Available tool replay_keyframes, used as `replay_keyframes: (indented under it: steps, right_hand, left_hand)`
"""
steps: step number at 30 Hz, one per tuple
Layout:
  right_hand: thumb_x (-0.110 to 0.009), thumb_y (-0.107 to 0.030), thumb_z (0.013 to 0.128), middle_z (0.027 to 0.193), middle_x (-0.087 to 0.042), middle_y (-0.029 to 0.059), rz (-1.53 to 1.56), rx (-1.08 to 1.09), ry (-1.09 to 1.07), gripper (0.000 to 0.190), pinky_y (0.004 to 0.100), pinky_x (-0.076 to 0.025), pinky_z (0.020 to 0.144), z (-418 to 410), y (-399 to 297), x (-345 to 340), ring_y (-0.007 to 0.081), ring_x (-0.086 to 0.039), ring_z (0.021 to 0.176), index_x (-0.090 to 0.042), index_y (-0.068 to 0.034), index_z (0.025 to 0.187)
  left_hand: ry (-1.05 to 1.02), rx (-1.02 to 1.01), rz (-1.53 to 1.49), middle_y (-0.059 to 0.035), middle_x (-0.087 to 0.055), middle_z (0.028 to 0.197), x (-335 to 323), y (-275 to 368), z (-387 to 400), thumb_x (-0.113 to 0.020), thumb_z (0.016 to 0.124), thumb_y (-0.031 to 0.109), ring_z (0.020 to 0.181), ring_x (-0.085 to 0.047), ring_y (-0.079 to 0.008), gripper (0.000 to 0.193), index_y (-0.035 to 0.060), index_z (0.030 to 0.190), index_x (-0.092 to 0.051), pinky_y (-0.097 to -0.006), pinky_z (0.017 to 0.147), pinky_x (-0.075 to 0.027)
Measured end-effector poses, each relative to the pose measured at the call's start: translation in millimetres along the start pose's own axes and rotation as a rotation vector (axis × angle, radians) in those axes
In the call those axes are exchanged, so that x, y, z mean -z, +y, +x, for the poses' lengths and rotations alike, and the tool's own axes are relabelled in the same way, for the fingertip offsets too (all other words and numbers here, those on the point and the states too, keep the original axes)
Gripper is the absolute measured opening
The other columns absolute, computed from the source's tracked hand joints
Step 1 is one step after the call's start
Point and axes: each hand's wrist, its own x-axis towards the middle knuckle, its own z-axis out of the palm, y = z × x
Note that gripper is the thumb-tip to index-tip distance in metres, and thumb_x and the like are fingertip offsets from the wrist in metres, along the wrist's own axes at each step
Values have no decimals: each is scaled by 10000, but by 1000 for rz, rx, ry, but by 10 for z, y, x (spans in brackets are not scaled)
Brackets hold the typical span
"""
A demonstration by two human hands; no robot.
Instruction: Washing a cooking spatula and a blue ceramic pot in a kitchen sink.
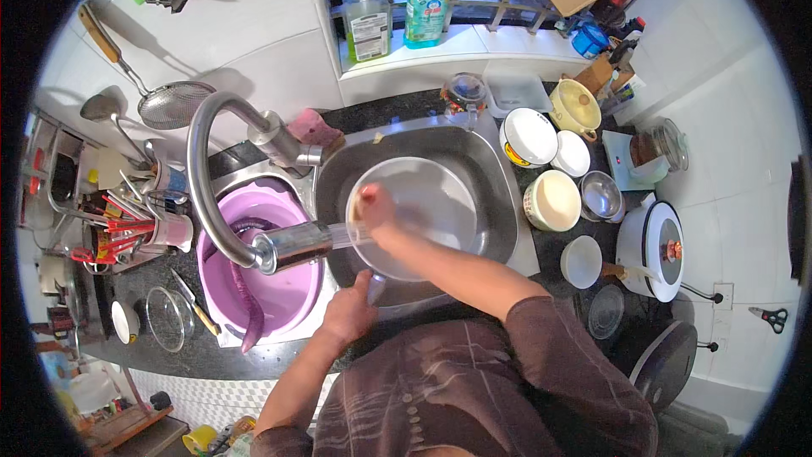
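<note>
A round, pale pan or basin (438, 178) sits tilted in the steel sink (501, 203). My left hand (352, 308) is closed around its short handle (376, 289) at the near left rim. My right hand (374, 206), blurred, is inside the pan at its left wall, against something pale that is too blurred to name. Water runs from the pull-out head of the steel faucet (295, 247) towards that hand. In the smaller sink on the left stands a pink plastic basin (292, 298) with a long purple eggplant (244, 298) in it, one end over the rim.
A knife (195, 303), a glass bowl (168, 317) and a small white bowl (125, 322) lie left of the basin. Several bowls (552, 200), a lidded yellow pot (574, 105) and a white electric cooker (653, 251) stand at the right. A pink sponge (314, 127) lies behind the faucet.
</note>
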Motion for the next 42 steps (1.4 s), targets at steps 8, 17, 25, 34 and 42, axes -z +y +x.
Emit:
replay_keyframes:
  steps: [8,17,25,34,42]
  right_hand:
    - [-702,-59,759,924,-607,121,-41,25,296,239,351,-476,757,159,-109,31,227,-585,835,-582,-29,964]
    - [-631,-143,872,936,-639,97,-308,34,-1170,169,348,-477,819,-523,-209,1307,188,-605,935,-620,-62,1020]
    - [-617,-110,688,865,-642,68,-1399,1360,-775,73,404,-460,968,713,-103,1570,248,-617,966,-671,-97,735]
    - [-620,-196,663,970,-659,26,-1151,1752,-699,181,393,-422,1007,797,-478,1184,201,-583,1056,-704,-98,790]
    - [-609,-21,729,1021,-641,118,-1212,365,-989,160,433,-457,879,-244,-328,1535,299,-590,1047,-711,-53,849]
  left_hand:
    - [-13,-52,90,-291,-661,922,-22,-47,-38,-664,760,142,895,-642,-459,724,57,1399,-335,-515,810,-509]
    - [38,-53,47,-276,-664,970,245,-185,14,-604,760,115,926,-642,-443,663,99,1388,-392,-516,830,-506]
    - [49,-80,86,-277,-658,935,288,-234,-44,-620,736,111,895,-633,-459,676,105,1379,-410,-533,807,-502]
    - [18,-78,141,-264,-661,898,347,-141,-94,-596,750,122,856,-636,-460,643,118,1371,-429,-544,777,-504]
    - [127,-110,-156,-283,-652,1032,190,-387,-22,-629,736,137,993,-629,-429,704,89,1408,-426,-476,873,-499]
